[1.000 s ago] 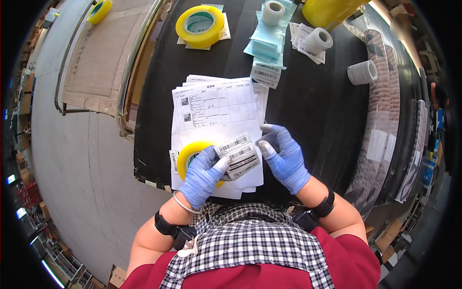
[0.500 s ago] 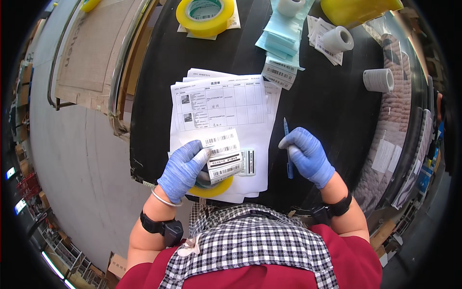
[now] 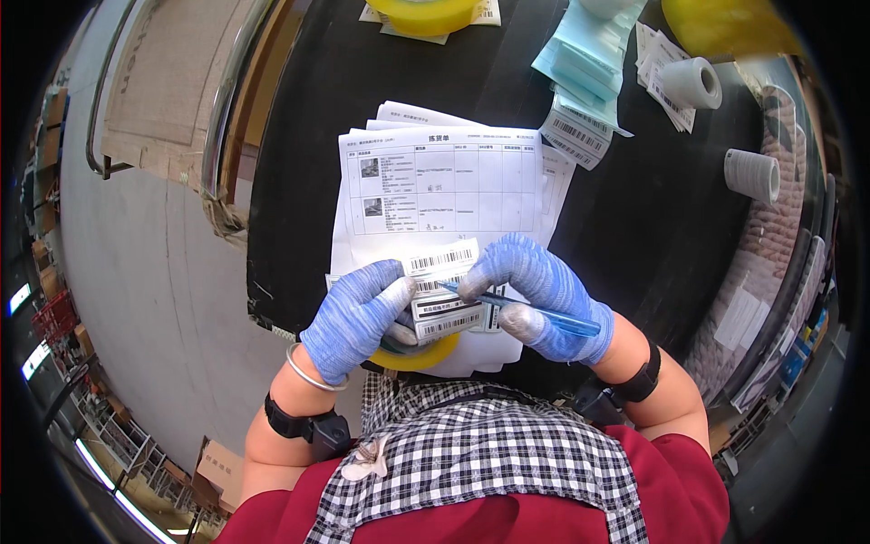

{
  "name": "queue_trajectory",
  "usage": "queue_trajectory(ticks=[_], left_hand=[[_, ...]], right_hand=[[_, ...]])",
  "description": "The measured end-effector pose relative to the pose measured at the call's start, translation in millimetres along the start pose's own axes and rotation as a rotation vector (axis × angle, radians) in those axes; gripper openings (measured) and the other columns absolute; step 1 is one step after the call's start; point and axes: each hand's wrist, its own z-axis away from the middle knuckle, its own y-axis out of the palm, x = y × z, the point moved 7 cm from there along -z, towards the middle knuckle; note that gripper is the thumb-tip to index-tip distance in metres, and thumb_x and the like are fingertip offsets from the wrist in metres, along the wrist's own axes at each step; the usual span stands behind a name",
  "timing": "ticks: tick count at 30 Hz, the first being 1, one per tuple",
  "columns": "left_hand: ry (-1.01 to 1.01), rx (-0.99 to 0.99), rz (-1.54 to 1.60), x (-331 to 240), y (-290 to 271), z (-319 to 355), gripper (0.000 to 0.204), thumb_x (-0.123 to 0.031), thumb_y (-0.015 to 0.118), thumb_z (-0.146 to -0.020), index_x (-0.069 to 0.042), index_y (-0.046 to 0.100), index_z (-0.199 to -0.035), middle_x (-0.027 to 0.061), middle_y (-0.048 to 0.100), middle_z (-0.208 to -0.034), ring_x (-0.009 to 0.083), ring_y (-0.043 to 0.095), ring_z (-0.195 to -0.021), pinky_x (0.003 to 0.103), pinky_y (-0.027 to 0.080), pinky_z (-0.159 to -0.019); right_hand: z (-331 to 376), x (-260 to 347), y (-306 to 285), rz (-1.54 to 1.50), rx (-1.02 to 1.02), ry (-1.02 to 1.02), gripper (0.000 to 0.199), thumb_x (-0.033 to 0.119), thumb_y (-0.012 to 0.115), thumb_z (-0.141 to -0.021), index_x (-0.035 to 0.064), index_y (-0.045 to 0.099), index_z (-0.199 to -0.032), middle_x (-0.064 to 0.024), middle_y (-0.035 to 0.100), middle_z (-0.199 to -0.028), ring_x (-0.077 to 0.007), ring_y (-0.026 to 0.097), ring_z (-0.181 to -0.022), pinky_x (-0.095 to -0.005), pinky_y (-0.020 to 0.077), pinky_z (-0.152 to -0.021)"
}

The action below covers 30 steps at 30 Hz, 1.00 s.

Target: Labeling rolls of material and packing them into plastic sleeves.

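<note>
Gloved in blue, my left hand [image 3: 362, 317] grips a strip of white barcode labels [image 3: 446, 288], thumb on its left edge. My right hand [image 3: 544, 299], in a matching glove, holds a blue pen [image 3: 566, 321] with its tip at the right side of the labels. Printed sheets [image 3: 444, 186] with a table and two small pictures lie stacked on the black work surface just beyond my hands. Below the labels, partly hidden by my left hand, is a yellow tape roll [image 3: 419, 355].
At the far side are a large yellow tape roll [image 3: 426, 16] and folded light-blue label strips [image 3: 589, 59]. To the right stand small white rolls [image 3: 693, 83] and a ribbed white roll [image 3: 752, 175]. A metal-framed cart with cardboard [image 3: 181, 100] stands left of the black surface [image 3: 308, 100].
My right hand has picked the pen up from the black surface and moved left to the labels. My left hand has kept its hold on the strip, shifting slightly right.
</note>
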Motion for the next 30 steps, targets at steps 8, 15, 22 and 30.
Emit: queue_trajectory(ticks=[8,15,22,30], left_hand=[[0.052,-0.003,-0.055,-0.9,-1.7,-0.6,0.025,-0.017,0.055,-0.099,0.004,0.066,-0.108,0.0126,0.071,-0.092,0.0139,0.067,-0.079,0.026,0.056,-0.071],[0.04,-0.015,-0.044,3.7,-5.0,-1.5,0.026,-0.017,0.056,-0.097,0.005,0.066,-0.109,0.0137,0.07,-0.095,0.0148,0.067,-0.083,0.028,0.056,-0.074],[0.054,-0.014,-0.054,2.5,-3.4,-1.3,0.028,-0.016,0.057,-0.097,0.005,0.065,-0.112,0.016,0.07,-0.097,0.0167,0.068,-0.084,0.028,0.056,-0.076],[0.027,0.015,-0.048,-3.9,0.3,-2.2,0.028,-0.017,0.055,-0.098,0.004,0.066,-0.113,0.0126,0.071,-0.094,0.0145,0.07,-0.081,0.025,0.057,-0.07]], right_hand=[[-10.4,-3.4,7.9,0.158,0.077,-0.021,0.032,0.034,0.068,-0.092,0.0094,0.065,-0.111,-0.0114,0.066,-0.101,-0.0305,0.062,-0.094,-0.0405,0.0491,-0.086],[-10.9,-4.7,6.6,0.169,0.069,-0.033,0.032,0.033,0.069,-0.091,0.008,0.066,-0.111,-0.0118,0.065,-0.1,-0.0305,0.063,-0.092,-0.0401,0.0499,-0.085],[-10.3,-7.1,6.9,0.177,0.083,-0.035,0.033,0.032,0.069,-0.091,0.0075,0.065,-0.112,-0.0118,0.065,-0.1,-0.0304,0.063,-0.092,-0.0401,0.05,-0.086],[-5.4,-11.3,-6.6,0.251,-0.037,-0.008,0.024,0.027,0.074,-0.087,0.0093,0.066,-0.102,-0.0089,0.065,-0.094,-0.0243,0.063,-0.084,-0.0347,0.0518,-0.077]])
